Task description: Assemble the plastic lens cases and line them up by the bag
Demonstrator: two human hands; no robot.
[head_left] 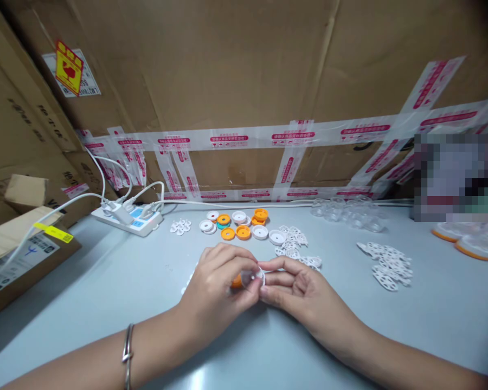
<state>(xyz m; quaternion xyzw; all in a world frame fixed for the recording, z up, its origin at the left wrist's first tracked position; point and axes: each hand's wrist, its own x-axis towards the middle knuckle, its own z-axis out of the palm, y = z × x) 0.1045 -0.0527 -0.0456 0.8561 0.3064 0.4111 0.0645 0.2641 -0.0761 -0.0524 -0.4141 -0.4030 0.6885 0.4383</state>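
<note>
My left hand is closed around a small clear plastic cup with an orange base, held on its side above the table. A white openwork disc sits at the cup's right-hand end. The fingertips and thumb of my right hand pinch this disc, and the two hands nearly meet there. My fingers hide much of both parts. Just beyond the hands lie orange round caps, white round caps and loose white openwork pieces. Something white shows partly behind my left hand.
A white power strip with plugged cables lies at the back left, near small white pegged parts. Clear plastic cups and more white openwork pieces are on the right. A large taped carton walls off the back; an open box stands left.
</note>
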